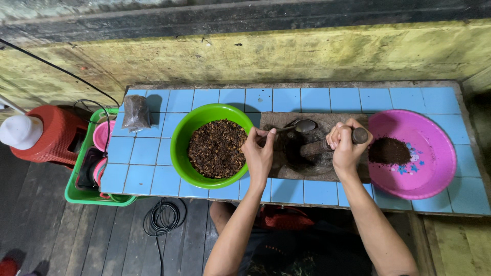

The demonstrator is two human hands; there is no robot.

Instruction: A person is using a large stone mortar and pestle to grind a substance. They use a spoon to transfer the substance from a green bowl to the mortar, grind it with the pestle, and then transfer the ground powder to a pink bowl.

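Note:
My left hand [259, 153] grips a metal spoon [300, 126] whose bowl hangs over a dark stone mortar [307, 153] on the blue-tiled counter [327, 99]. My right hand [345, 144] is closed around a stone pestle [327, 144] that leans into the mortar's hollow. Left of the mortar stands a green bowl [185, 134] full of dark brown whole spices. To the right, a pink basin [434, 153] holds a small heap of dark ground powder [388, 151].
A clear bag of dark material [136, 112] lies at the counter's back left. A green crate [82, 193] with pink dishes and a red stool [51, 135] stand left of the counter. A black cable coil [163, 217] lies on the wooden floor.

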